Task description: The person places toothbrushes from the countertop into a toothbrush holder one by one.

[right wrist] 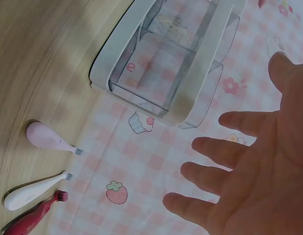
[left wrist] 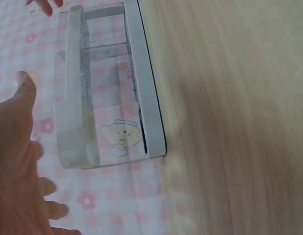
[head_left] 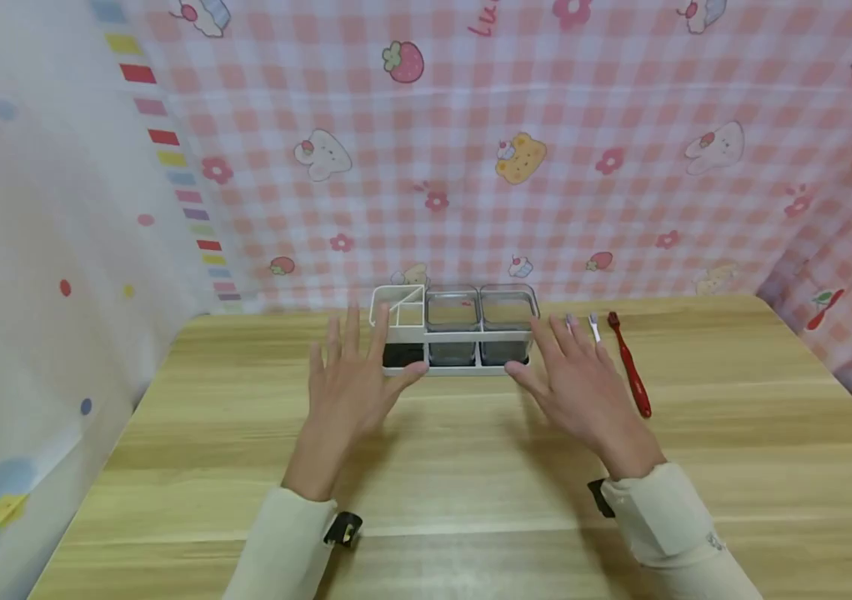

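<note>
A white toothbrush holder (head_left: 478,337) stands at the back of the wooden table, with two clear cups (head_left: 453,310) at its middle and right and a divided section (head_left: 411,310) at its left. My left hand (head_left: 351,387) is spread before its left end. My right hand (head_left: 583,387) is spread by its right end. Both wrist views show gaps between the hands and the holder. Right of the holder lie three toothbrushes: a red one (head_left: 630,367), a white one (right wrist: 34,192) and a pink one (right wrist: 46,137). In the head view, my right hand partly covers the last two.
A pink checked cloth (head_left: 433,225) with cartoon prints hangs right behind the table's back edge. On the left hangs a white curtain (head_left: 58,208) with coloured dots. The wooden tabletop (head_left: 463,483) stretches out in front of the holder.
</note>
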The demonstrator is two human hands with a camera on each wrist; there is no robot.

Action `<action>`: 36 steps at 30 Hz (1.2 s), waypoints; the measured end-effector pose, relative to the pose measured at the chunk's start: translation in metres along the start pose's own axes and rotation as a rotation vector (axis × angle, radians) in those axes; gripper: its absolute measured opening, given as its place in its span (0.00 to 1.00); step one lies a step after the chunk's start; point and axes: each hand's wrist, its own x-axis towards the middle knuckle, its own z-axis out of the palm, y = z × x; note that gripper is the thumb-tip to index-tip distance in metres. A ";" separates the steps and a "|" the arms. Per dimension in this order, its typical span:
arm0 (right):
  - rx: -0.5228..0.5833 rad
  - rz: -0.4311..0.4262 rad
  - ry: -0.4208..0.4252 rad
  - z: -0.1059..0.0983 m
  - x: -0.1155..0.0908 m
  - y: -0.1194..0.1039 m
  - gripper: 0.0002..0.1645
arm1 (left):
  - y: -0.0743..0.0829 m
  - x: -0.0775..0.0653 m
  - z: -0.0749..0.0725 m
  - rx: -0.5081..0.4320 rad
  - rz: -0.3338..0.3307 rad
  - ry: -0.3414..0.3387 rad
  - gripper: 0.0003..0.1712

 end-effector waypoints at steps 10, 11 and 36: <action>0.015 -0.036 0.122 -0.001 0.009 0.008 0.46 | 0.002 0.032 0.003 -0.119 0.055 0.048 0.60; 0.019 -0.033 0.128 -0.001 0.009 0.008 0.45 | 0.002 0.035 0.004 -0.135 0.059 0.042 0.60; 0.135 0.152 0.036 -0.026 0.024 0.063 0.43 | 0.001 0.074 0.010 -0.363 -0.071 0.065 0.74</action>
